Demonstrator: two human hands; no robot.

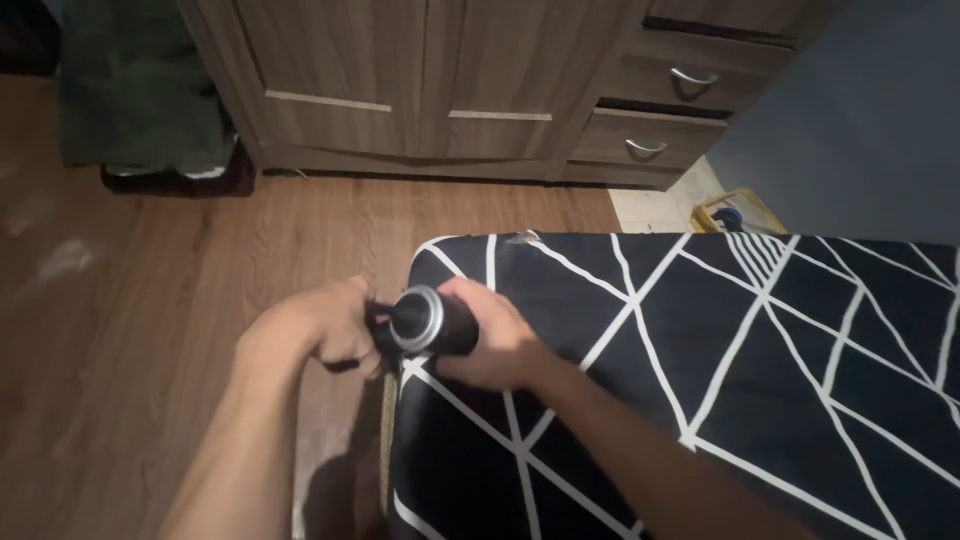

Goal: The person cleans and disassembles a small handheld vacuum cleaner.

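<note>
From the head camera, both hands meet just past the near-left corner of a bed covered in black fabric with white lines: the right hand is wrapped around a black cylinder with a silver-ringed end, and the left hand is clenched on a small black piece at that end. The cylinder hangs right over the bed's edge, with bare wooden floor open to the left and a wooden cabinet well beyond
</note>
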